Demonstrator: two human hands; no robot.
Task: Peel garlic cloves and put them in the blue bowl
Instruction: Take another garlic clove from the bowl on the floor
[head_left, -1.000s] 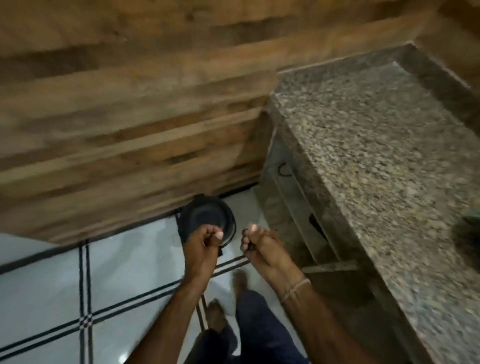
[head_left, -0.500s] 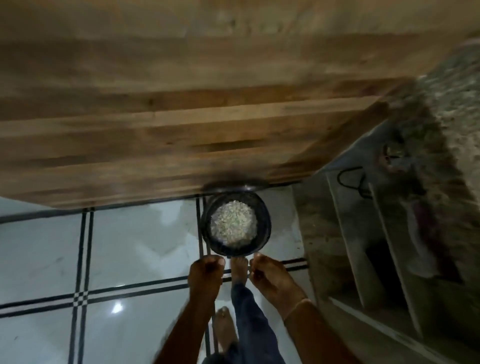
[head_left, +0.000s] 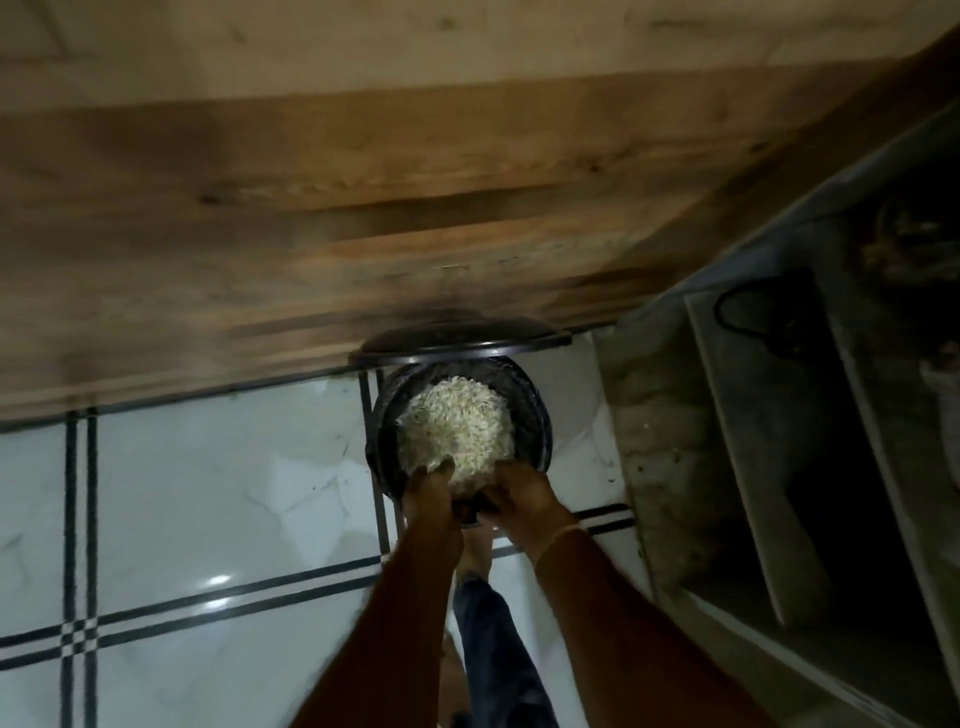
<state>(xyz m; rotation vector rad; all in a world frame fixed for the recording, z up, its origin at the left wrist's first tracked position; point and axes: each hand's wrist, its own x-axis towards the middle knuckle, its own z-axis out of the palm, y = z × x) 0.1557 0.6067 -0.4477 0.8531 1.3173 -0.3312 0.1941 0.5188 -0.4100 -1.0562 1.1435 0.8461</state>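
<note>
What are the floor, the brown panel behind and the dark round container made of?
Floor: glazed or polished white tile with marble-like veining and black lines; a bright glare spot shows the gloss. Panel: wood or wood-look laminate, brown grain streaks, matte. Container: black, probably plastic, faint sheen on the rim; too dark to be sure.

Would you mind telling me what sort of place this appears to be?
Probably a home kitchen, seen looking down at the floor. There are glossy white floor tiles, a dark container heaped with pale scraps against a wood-grain panel, and stone shelving on the right.
</note>
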